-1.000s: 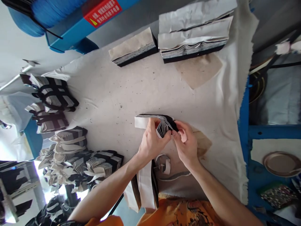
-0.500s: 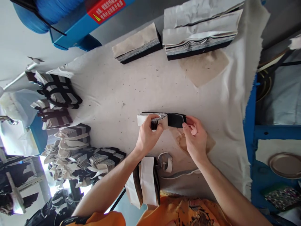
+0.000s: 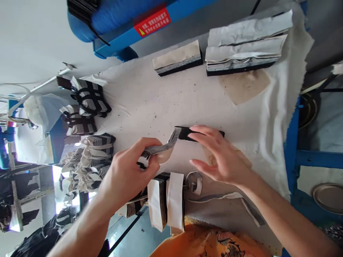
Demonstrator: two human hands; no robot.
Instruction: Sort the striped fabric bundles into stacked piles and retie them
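My left hand point(image 3: 135, 171) is closed around one end of a bundle of thin layered strips point(image 3: 166, 145), pale and grey along their edges. From that hand the strips rise and bend to the right. A flat black length point(image 3: 184, 133) runs on along the cloth, partly hidden under my right hand point(image 3: 221, 155). The fingers of the right hand are spread, with the upper ones over or against the black length; contact is not clear. Nothing shows between its thumb and fingers.
Stacks of white-topped strips point(image 3: 242, 53) and a smaller beige-topped stack point(image 3: 178, 57) lie at the back. Tied bundles point(image 3: 91, 98) line the left edge. Two white-topped stacks point(image 3: 175, 200) stand near my body, beside a loose curled strip point(image 3: 197, 182). A blue machine point(image 3: 118, 39) stands behind.
My left hand has pulled its end of the strips left and toward me, bending the bundle. The right hand has let go of the black end and spread its fingers. The view has shifted.
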